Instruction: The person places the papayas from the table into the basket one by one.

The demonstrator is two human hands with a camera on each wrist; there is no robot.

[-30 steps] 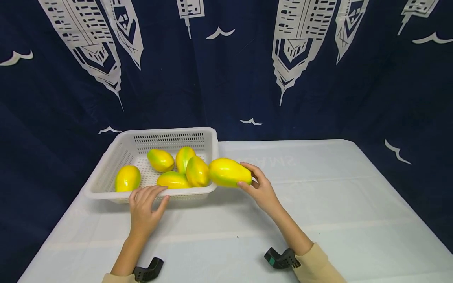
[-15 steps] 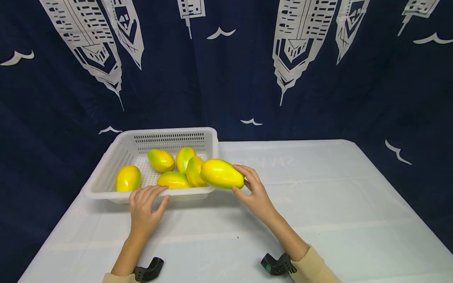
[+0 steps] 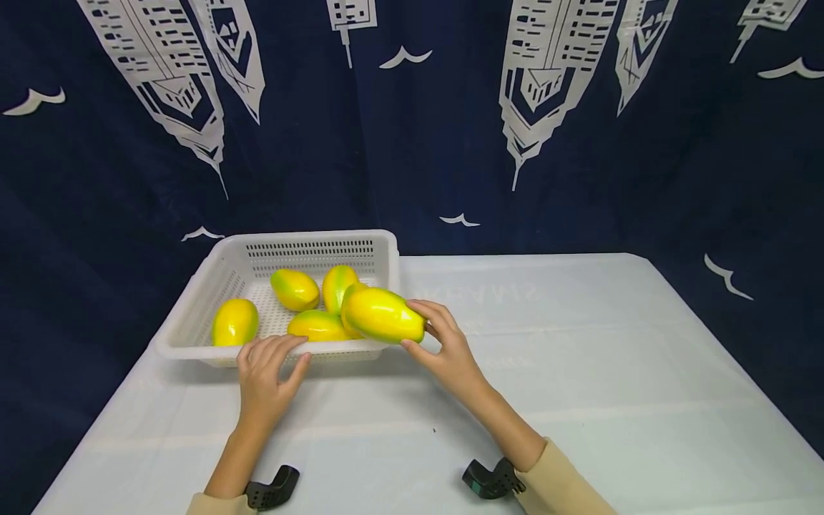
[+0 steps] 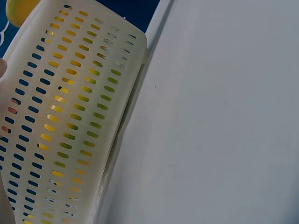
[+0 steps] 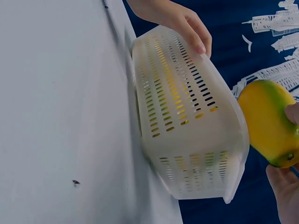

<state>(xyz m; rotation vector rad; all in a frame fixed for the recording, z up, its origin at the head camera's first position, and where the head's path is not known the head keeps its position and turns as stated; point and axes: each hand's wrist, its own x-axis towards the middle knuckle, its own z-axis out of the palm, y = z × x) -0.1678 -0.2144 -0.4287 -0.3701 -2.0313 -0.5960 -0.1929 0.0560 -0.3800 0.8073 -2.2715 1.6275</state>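
Observation:
My right hand [image 3: 450, 357] grips the narrow end of a yellow-green mango [image 3: 384, 315], thumb below and fingers above. The mango hangs over the right front corner of a white perforated plastic basket [image 3: 193, 352], level with its rim in the right wrist view. My left hand [image 3: 265, 383] holds the basket's front rim, its fingers over the edge and the thumb outside. Several more mangoes lie inside, one at the left [image 3: 234, 322], one at the back [image 3: 295, 290]; another is partly hidden behind the held mango.
The basket stands at the back left of a white-covered table [image 3: 579, 372]. A dark blue curtain [image 3: 412, 143] with white building prints hangs right behind. Black wrist devices sit on the left forearm [image 3: 225, 465] and the right forearm [image 3: 515, 429].
My right hand has moved left with the mango, from beside the basket's right edge to over its front right corner. The left hand has stayed on the rim.

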